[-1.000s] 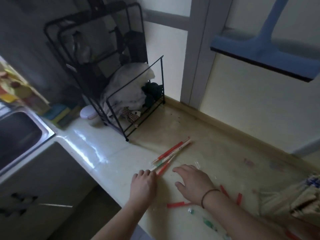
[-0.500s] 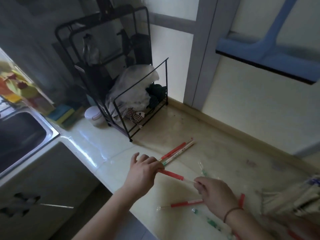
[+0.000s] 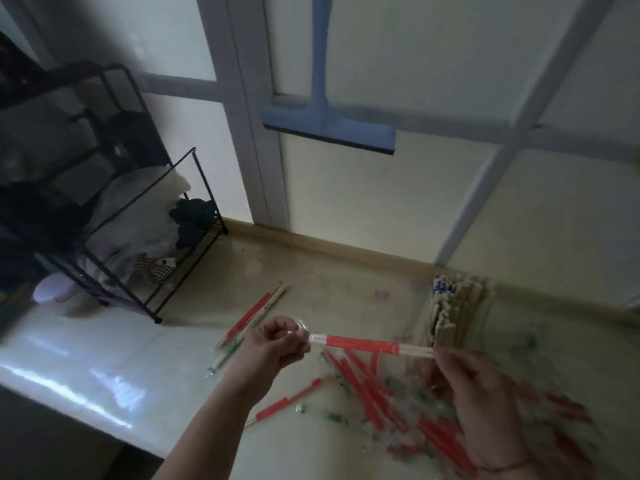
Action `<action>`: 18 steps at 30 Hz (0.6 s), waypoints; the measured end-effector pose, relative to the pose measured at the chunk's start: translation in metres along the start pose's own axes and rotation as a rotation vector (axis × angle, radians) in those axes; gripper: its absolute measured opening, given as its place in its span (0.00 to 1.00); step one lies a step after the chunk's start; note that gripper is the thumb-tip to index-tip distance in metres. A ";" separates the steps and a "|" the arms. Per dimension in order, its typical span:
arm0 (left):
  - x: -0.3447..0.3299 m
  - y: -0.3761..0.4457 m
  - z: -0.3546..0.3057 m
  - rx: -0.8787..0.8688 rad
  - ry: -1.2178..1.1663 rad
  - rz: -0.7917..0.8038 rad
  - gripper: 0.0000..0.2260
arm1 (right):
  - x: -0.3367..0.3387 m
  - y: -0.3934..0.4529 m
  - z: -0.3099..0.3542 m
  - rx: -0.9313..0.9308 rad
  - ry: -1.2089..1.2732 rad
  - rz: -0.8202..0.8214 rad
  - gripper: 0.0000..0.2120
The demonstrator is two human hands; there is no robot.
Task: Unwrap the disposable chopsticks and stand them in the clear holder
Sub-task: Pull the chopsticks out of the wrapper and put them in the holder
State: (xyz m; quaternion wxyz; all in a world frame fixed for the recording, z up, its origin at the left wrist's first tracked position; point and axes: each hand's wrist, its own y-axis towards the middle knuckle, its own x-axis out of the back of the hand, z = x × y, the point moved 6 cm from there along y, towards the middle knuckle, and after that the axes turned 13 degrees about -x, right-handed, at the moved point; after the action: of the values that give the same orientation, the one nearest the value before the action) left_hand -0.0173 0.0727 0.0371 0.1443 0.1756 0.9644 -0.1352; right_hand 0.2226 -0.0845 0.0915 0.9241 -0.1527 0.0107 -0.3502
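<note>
**Q:** While both hands are raised over the countertop [image 3: 104, 368], how does the wrapped pair of chopsticks [image 3: 360, 344] lie between them?

**A:** It runs nearly level from left to right, held in the air above the counter. The left hand [image 3: 273, 348] pinches the clear plastic wrapper end [image 3: 304, 330], fingers curled round it. The right hand [image 3: 481, 386] grasps the opposite end, where bare wood pokes out of the red-banded sleeve.

**Q:** Which way is the holder from here?

**A:** The clear holder [image 3: 457, 313] stands at the back right of the counter, near the wall, already crowded with upright bare chopsticks. It sits just beyond the right-hand end of the held pair, so the right hand is the nearer one. The left hand is well apart from it.

**Q:** So what does the coming move depend on?

**A:** My judgement: the two hands pull apart along the pair's long axis, sleeve going left, sticks going right. The freed sticks would then need tipping from level to upright before going into the holder.

**Q:** What else lies about?

**A:** More red-wrapped chopsticks [image 3: 377, 386] scattered under the hands, blurred to the right. A black wire rack [image 3: 173, 244] stands at the far left.
</note>
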 end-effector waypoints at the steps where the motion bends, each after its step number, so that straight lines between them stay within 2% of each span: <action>1: -0.015 -0.003 0.004 0.037 0.037 0.107 0.06 | 0.013 -0.005 0.004 0.023 0.043 -0.068 0.19; 3: -0.039 -0.013 0.018 0.127 0.105 0.296 0.09 | 0.035 -0.013 0.008 0.013 0.190 -0.143 0.30; 4: -0.051 -0.019 0.024 0.159 0.147 0.392 0.09 | 0.044 -0.015 0.011 0.006 0.238 -0.163 0.32; 7: -0.089 -0.044 0.041 0.225 0.275 0.739 0.06 | 0.060 -0.021 0.023 0.011 0.241 -0.189 0.24; 9: -0.109 -0.057 0.048 0.239 0.380 0.875 0.04 | 0.067 -0.022 0.026 -0.010 0.264 -0.186 0.21; 13: -0.137 -0.070 0.053 0.232 0.486 0.913 0.05 | 0.079 -0.021 0.030 -0.016 0.221 -0.203 0.06; 18: -0.158 -0.078 0.052 0.153 0.518 0.890 0.04 | 0.094 -0.014 0.025 -0.026 0.180 -0.227 0.06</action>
State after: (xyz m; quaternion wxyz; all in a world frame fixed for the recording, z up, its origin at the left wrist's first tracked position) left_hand 0.1075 -0.0612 0.0568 -0.0685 0.6064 0.7879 -0.0830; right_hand 0.2872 -0.1487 0.1273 0.8718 -0.1328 0.0807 -0.4646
